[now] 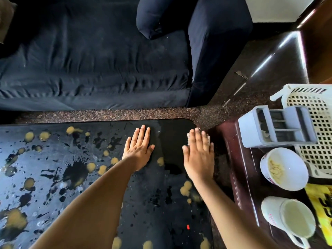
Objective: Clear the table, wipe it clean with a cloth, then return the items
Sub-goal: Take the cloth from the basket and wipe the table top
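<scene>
Nearest, at the right, a white handled mug (287, 219) of pale liquid stands on a dark reddish-brown wooden side table (240, 168), with a yellow-and-black printed sheet (321, 203) just beside it. A little farther along sits a white round tub (283, 169) with yellowish food inside.

Both bare forearms reach out over the black glossy tabletop (170, 133), which is covered with tan and black splashes. The left hand (139, 148) lies flat on that top, palm down, fingers straight and close together, holding nothing. The right hand (198, 150) is also spread flat with straight fingers near the table's far right corner, well apart from the left. A small pale cloth (188, 138) lies under its fingers; only its edges show on either side of them. The image is blurred there, so how firmly it is pressed cannot be told.

Beyond the tub, a grey plastic divided caddy (274, 128) rests against a cream perforated plastic basket (316, 126). Farther off are a speckled brown floor (125, 114) and a dark navy fabric sofa (89, 60) with a matching cushion (158, 17).
</scene>
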Action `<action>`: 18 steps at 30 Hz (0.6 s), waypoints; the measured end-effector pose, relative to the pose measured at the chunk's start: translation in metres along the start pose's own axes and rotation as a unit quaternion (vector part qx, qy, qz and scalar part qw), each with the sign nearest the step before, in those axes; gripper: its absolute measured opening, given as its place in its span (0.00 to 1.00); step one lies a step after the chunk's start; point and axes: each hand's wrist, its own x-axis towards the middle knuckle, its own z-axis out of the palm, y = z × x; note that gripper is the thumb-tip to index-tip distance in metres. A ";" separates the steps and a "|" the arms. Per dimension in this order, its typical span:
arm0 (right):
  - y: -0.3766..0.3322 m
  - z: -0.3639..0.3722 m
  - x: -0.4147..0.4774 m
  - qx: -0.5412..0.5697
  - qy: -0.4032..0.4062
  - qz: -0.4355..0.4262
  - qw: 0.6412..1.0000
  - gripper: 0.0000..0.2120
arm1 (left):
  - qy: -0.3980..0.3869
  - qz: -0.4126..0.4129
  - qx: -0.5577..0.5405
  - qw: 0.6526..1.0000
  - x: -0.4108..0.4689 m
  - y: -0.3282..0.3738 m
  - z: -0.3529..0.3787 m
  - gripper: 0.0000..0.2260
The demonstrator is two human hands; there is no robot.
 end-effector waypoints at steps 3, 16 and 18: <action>-0.018 0.003 -0.036 -0.018 -0.038 -0.194 0.980 0.27 | 0.000 0.001 -0.001 1.000 -0.002 0.002 -0.001 0.27; -0.010 0.006 -0.081 -0.040 -0.032 -0.160 0.986 0.26 | 0.054 0.041 0.021 0.997 -0.100 0.011 0.032 0.38; -0.001 0.004 -0.087 -0.027 -0.009 -0.030 0.999 0.26 | 0.029 0.036 0.040 0.998 -0.116 0.014 0.038 0.41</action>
